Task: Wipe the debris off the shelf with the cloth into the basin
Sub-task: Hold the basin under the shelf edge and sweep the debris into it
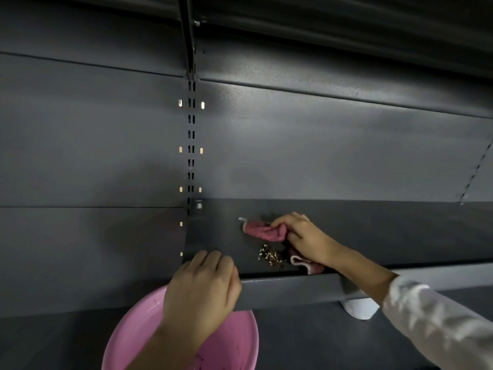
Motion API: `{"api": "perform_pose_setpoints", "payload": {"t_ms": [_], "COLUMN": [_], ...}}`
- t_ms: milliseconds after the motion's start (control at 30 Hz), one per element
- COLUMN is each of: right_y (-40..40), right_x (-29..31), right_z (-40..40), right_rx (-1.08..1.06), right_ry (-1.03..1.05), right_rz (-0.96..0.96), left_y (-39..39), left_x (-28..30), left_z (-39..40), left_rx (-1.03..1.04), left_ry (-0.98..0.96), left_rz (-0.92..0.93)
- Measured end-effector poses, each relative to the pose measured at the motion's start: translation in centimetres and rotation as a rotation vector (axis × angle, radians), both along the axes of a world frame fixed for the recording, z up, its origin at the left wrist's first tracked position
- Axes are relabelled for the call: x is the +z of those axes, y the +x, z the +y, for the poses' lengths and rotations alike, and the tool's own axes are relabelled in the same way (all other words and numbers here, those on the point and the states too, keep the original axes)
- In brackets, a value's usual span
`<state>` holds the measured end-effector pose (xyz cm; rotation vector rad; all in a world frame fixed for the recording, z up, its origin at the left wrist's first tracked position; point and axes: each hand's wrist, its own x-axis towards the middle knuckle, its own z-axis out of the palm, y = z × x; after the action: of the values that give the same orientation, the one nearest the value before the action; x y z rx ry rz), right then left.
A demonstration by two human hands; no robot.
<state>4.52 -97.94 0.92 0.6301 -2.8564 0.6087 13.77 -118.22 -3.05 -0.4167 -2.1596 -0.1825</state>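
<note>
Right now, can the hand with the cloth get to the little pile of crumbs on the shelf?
Probably yes. The right hand holds the pink cloth just behind the debris on the shelf, and nothing lies between them. The left hand rests at the shelf's front edge, off to the side.

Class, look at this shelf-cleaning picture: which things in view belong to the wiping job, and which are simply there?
Belongs to the job:
- pink cloth, held in the right hand
- debris near the shelf front edge
- pink basin below
- left hand at the shelf's corner

Simply there:
- white object under the shelf
- slotted upright
</note>
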Motion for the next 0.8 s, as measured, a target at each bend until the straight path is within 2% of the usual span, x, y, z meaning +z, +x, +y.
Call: {"api": "perform_pose_setpoints", "payload": {"t_ms": [67, 133, 233, 300, 333, 467, 567, 600, 700, 800], "right_y": [0.0, -0.3, -0.3, 0.5, 1.0, 2.6, 2.9, 2.8, 2.2, 1.9], "right_x": [0.4, 1.3, 2.3, 2.1, 1.8, 1.9, 2.5, 2.3, 1.6, 1.1], "right_z": [0.0, 1.1, 3.5, 4.9, 5.4, 7.0, 7.4, 7.4, 7.7, 7.7], "right_rx": [-0.07, -0.219, -0.422, -0.448, -0.405, -0.139, -0.067, -0.051, -0.048, -0.066], "right_ry": [-0.126, -0.163, 0.009, 0.233, 0.274, 0.044, -0.148, -0.146, 0.074, 0.118], "right_rz": [0.106, 0.168, 0.139, 0.011, -0.096, -0.446, -0.652, -0.65, -0.461, -0.405], "left_y": [0.1, 0.2, 0.5, 0.6, 0.6, 1.1, 1.2, 1.2, 0.7, 0.0], "left_x": [0.3, 0.5, 0.5, 0.5, 0.5, 0.7, -0.1, -0.8, -4.2, -9.3], "left_z": [-0.2, -0.4, -0.8, -1.0, -1.1, -1.9, -3.8, -4.6, -7.0, -9.7], "left_rx": [-0.016, -0.035, -0.074, -0.091, -0.102, -0.137, -0.103, -0.086, 0.081, 0.449], "left_ry": [0.007, 0.017, 0.031, 0.023, 0.02, 0.081, 0.255, 0.343, 0.531, 0.477], "left_rz": [-0.019, -0.025, -0.04, -0.052, -0.048, -0.006, 0.027, 0.008, -0.196, -0.653]}}
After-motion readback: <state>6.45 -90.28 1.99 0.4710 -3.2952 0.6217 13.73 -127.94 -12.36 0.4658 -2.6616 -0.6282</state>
